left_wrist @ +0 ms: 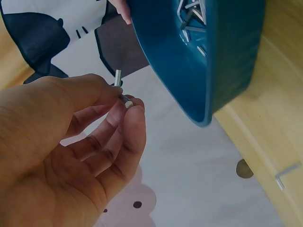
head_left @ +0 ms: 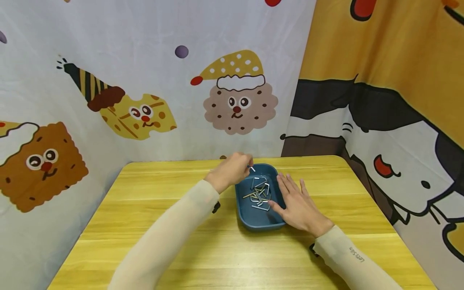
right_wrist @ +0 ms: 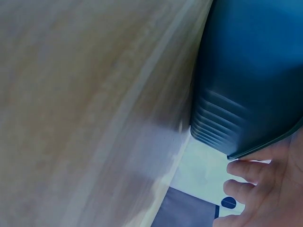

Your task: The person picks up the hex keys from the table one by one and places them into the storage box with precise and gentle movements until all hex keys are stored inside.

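Observation:
My left hand (head_left: 232,171) is above the far left edge of a blue plastic bin (head_left: 262,227). Between thumb and fingertips it pinches a small silver hex key (left_wrist: 118,78), whose two ends stick out in the left wrist view. Several more hex keys (head_left: 259,195), silver and a few brassy, lie in a loose pile on the bin's floor. On the bin's right side rests my right hand (head_left: 299,207), fingers straight and spread, thumb over the rim. The right wrist view shows its fingers (right_wrist: 241,191) beside the bin's ribbed outer wall (right_wrist: 222,116).
The bin stands on a yellow wood-grain table (head_left: 174,249). One single hex key (left_wrist: 286,175) lies on the tabletop near its far edge, left of the bin. A cartoon-printed curtain (head_left: 156,48) hangs behind the table and along both sides.

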